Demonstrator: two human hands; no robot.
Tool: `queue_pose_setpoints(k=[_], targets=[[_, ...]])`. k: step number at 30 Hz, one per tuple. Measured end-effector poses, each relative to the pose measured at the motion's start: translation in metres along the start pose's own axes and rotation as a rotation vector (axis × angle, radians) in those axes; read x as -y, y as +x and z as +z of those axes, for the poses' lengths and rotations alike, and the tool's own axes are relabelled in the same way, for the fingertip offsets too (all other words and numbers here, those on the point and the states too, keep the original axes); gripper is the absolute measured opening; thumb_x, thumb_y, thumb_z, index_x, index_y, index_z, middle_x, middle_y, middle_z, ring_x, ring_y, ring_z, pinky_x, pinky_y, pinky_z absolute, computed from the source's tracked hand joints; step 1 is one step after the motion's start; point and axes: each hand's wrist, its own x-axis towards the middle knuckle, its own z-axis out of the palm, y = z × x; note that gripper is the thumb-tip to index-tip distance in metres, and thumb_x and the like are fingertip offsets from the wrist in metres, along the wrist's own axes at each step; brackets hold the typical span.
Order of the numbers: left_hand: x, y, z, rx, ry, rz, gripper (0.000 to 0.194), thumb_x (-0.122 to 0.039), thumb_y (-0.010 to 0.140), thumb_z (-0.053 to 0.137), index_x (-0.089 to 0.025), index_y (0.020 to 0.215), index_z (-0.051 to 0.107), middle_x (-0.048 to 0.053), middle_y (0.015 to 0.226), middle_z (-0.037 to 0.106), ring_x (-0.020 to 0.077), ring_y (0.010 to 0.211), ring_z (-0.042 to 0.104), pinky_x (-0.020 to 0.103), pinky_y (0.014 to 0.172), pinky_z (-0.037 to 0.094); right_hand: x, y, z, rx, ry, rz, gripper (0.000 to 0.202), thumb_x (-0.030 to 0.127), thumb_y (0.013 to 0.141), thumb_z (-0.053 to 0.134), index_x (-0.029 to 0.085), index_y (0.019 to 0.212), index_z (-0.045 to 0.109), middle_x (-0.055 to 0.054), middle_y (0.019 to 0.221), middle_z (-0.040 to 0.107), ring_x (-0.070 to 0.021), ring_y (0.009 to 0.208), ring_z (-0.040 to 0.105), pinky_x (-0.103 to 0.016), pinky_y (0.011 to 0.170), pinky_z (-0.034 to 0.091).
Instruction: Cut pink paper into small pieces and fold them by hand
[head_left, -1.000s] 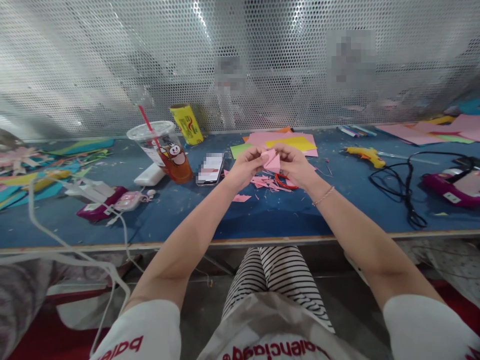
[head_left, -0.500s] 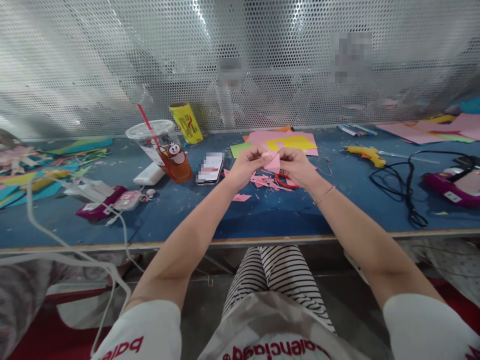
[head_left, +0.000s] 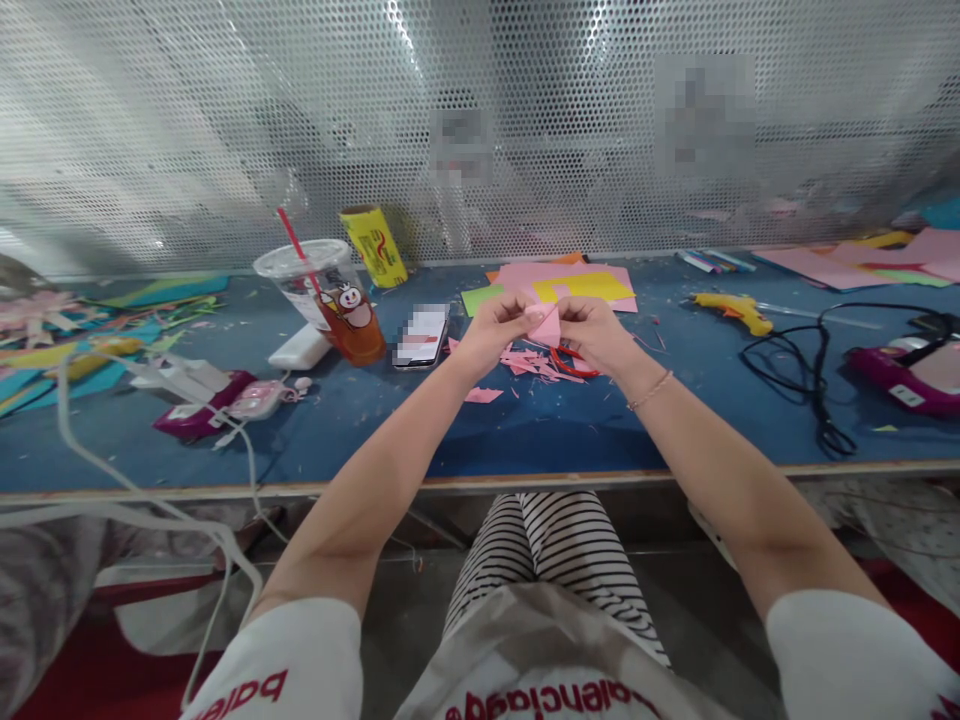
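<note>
Between my two hands is a small piece of pink paper (head_left: 550,328), raised over the table. My left hand (head_left: 498,332) pinches its left side, and my right hand (head_left: 592,330) pinches its right side near the top. Just under the hands lie pink paper scraps (head_left: 536,362) and red-handled scissors (head_left: 576,363), whose blades I cannot make out. Behind the hands is a stack of coloured paper sheets (head_left: 517,275), pink, yellow, green and orange. The exact shape of the held paper is partly hidden by my fingers.
Left of my hands are a phone (head_left: 421,337), a drink cup with a red straw (head_left: 319,300) and a yellow tube (head_left: 373,247). A yellow glue gun (head_left: 733,310) and its black cable (head_left: 814,385) lie to the right. A perforated metal panel (head_left: 555,130) closes off the back.
Both hands keep the pink paper in almost the same place, with only slight finger movement. The view has shifted a tiny amount.
</note>
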Motion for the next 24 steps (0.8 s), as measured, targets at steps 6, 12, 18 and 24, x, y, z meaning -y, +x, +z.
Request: queue_pose_setpoints(k=[6, 12, 18, 24], targets=[[0.000, 0.000, 0.000, 0.018, 0.004, -0.012, 0.022, -0.029, 0.068, 0.072, -0.015, 0.067, 0.055, -0.003, 0.062, 0.049, 0.0040, 0.056, 0.045, 0.019, 0.055, 0.037, 0.002, -0.002, 0.001, -0.007, -0.025, 0.036, 0.022, 0.030, 0.059, 0.077, 0.018, 0.062, 0.059, 0.004, 0.055, 0.052, -0.0078, 0.053, 0.050, -0.024, 0.055, 0.043], [0.000, -0.001, -0.001, 0.024, 0.019, -0.024, 0.025, -0.032, 0.068, 0.071, -0.015, 0.067, 0.053, -0.003, 0.063, 0.048, 0.0048, 0.056, 0.044, 0.020, 0.055, 0.037, 0.006, -0.003, 0.004, 0.001, -0.018, 0.054, 0.025, 0.032, 0.057, 0.078, 0.017, 0.061, 0.058, 0.004, 0.054, 0.052, -0.0067, 0.051, 0.048, -0.022, 0.050, 0.039], [0.000, 0.001, 0.000, 0.041, 0.106, 0.042, 0.026, -0.034, 0.068, 0.072, -0.015, 0.070, 0.053, -0.004, 0.065, 0.046, 0.0048, 0.058, 0.043, 0.020, 0.055, 0.035, 0.001, -0.001, 0.000, -0.009, -0.087, -0.006, 0.018, 0.028, 0.062, 0.073, 0.016, 0.063, 0.059, 0.004, 0.055, 0.054, -0.0058, 0.050, 0.045, -0.021, 0.049, 0.036], [0.002, 0.003, 0.001, -0.039, 0.214, 0.035, 0.030, -0.033, 0.061, 0.075, -0.014, 0.070, 0.054, -0.004, 0.066, 0.047, 0.0043, 0.059, 0.042, 0.019, 0.055, 0.034, -0.005, 0.002, -0.005, -0.054, -0.215, -0.030, 0.011, 0.022, 0.064, 0.067, 0.015, 0.062, 0.059, 0.004, 0.053, 0.053, -0.0054, 0.049, 0.043, -0.021, 0.048, 0.033]])
